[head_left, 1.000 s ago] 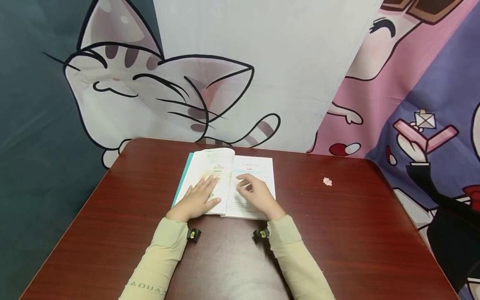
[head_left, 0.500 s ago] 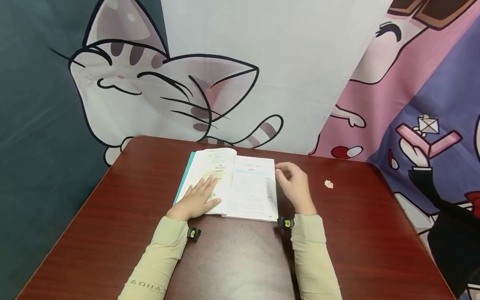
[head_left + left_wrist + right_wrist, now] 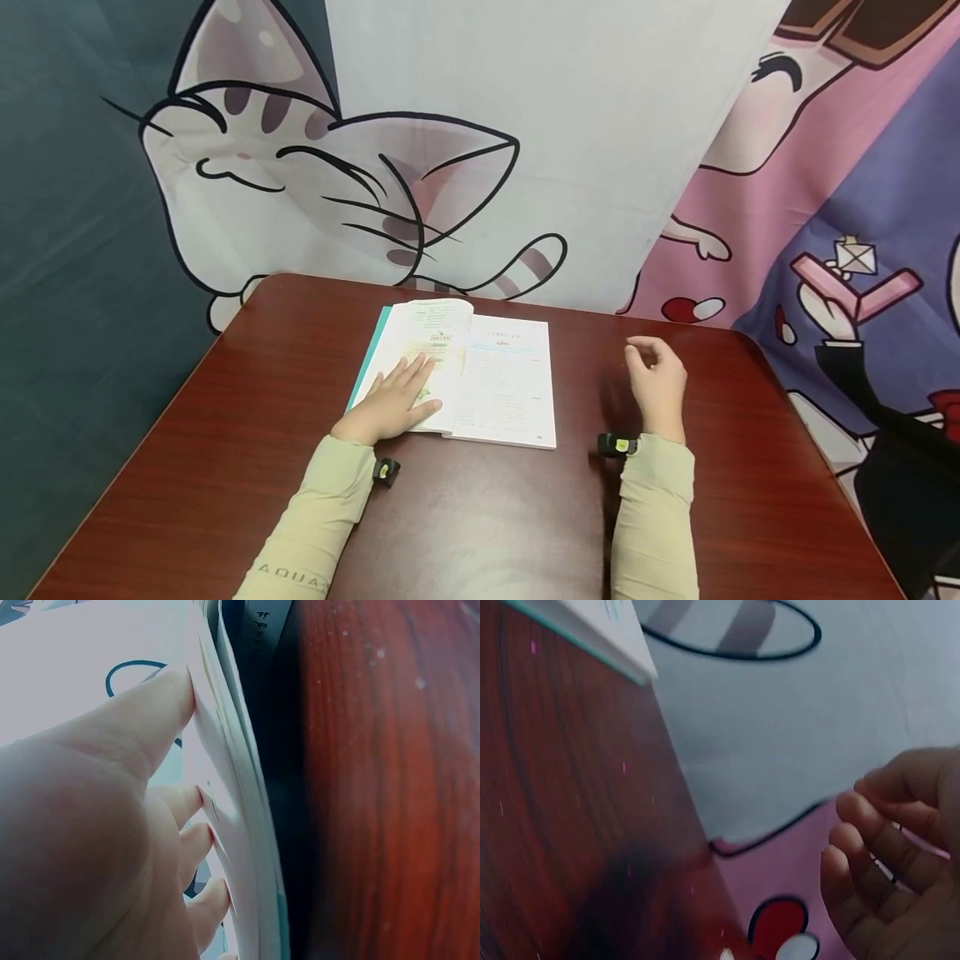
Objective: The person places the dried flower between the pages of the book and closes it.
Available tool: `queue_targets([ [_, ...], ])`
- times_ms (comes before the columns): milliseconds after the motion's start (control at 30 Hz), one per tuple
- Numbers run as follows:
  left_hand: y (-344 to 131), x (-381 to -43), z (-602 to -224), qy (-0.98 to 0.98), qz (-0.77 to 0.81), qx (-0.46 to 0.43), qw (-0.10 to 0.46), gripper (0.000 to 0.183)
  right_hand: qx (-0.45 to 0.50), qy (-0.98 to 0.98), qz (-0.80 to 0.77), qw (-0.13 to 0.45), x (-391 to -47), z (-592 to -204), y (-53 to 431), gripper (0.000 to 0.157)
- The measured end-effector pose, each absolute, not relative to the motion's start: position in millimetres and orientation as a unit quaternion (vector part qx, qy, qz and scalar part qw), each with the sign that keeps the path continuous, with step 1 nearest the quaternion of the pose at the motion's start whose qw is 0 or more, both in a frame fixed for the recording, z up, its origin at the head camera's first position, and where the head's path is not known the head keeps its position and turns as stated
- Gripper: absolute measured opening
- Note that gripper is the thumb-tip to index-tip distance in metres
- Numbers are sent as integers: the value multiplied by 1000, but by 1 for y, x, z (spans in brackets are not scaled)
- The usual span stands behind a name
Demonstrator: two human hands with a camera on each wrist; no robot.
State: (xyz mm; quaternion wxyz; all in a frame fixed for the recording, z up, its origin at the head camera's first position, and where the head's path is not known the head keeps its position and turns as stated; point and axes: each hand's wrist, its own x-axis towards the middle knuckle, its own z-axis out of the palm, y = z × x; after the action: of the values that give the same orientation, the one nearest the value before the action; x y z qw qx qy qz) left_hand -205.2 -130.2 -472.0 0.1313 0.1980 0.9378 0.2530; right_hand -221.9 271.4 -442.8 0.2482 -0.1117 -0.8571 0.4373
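Note:
An open book (image 3: 506,392) with a teal cover edge lies on the table. My left hand (image 3: 386,404) rests flat on its left page, fingers spread and thumb pointing toward the spine. In the left wrist view, the left fingertips (image 3: 206,907) press the page near the stacked page edges (image 3: 244,772). My right hand (image 3: 656,383) is raised over the table to the right of the book. Its fingers are loosely bent with the thumb apart, and nothing shows between them. The small pink flower-shaped piece seen earlier is hidden behind this hand in the head view.
The reddish-brown table (image 3: 480,517) has its back edge against a printed cloth backdrop (image 3: 600,125). A black wrist camera (image 3: 617,445) sits at the right cuff, another camera (image 3: 386,472) at the left.
My right hand has moved right from over the right page, past the book's edge, to where the pink flower piece lay. My left hand has stayed on the left page.

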Motion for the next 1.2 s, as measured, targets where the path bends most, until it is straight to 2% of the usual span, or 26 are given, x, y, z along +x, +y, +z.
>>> queue_targets([
  [467, -127, -207, -472, 938, 250, 207, 121, 75, -264, -829, 431, 240, -208, -463, 317, 31],
  [800, -128, -208, -470, 941, 244, 204, 115, 75, -313, -818, 447, 183, -212, -480, 325, 43],
  [1000, -130, -209, -476, 941, 248, 202, 111, 76, -321, -816, 448, 176, -216, -484, 324, 43],
  [1200, -132, -208, -483, 938, 258, 203, 109, 76, -313, -829, 445, 128, -216, -481, 330, 47],
])
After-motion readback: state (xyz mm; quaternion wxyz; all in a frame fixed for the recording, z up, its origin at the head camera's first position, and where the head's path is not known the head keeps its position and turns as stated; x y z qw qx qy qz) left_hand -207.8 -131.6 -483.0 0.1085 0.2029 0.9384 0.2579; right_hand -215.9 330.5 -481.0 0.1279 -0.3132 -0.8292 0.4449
